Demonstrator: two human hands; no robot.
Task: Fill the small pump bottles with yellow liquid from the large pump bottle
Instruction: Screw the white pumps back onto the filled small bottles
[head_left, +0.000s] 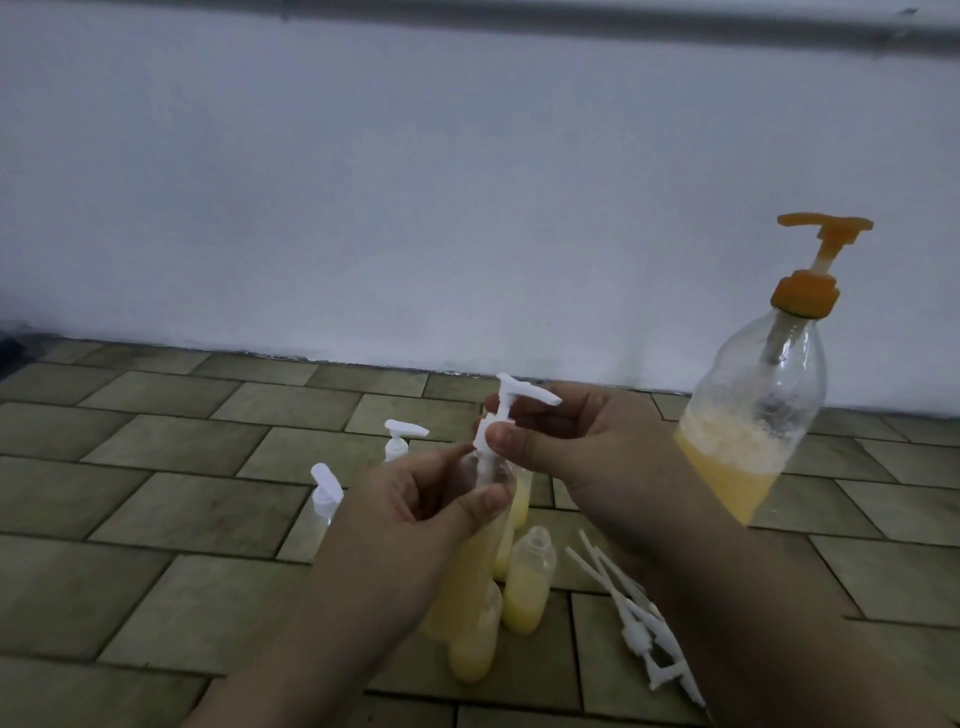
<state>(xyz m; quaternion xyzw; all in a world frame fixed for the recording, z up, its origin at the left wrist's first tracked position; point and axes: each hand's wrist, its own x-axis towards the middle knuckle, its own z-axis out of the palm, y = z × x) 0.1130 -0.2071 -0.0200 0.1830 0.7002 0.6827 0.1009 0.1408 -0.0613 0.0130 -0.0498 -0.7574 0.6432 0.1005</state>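
- Head view: the left hand (415, 499) is wrapped around the upper part of a small bottle (483, 525), thumb on the near side and fingers curled behind it, holding it upright above the tiled floor (156, 467)
- The held small bottle is clear near its neck and yellow lower down; its base is hidden among the other bottles below
- The right hand (587, 447) pinches the collar of a white pump top (511, 410) between thumb and fingers, right at the neck of the held bottle; whether the collar is fully seated on the neck cannot be told
- The spout of that pump top points to the right, above the right thumb
- The large bottle (753, 410) stands on the floor to the right, well apart from both hands, with an orange pump (815, 260) on top and yellow liquid filling roughly its lower third
- An open bottle (527, 582) with no top stands just below the hands, partly filled with yellow
- Another yellow-filled bottle (475, 639) sits nearer the camera, partly hidden by the left forearm
- Two capped bottles stand to the left: one near the left wrist (322, 504), one further back (400, 441)
- Loose white pump tops with long tubes (639, 623) lie on the tiles beside the right forearm
- A pale wall (415, 208) rises behind the floor
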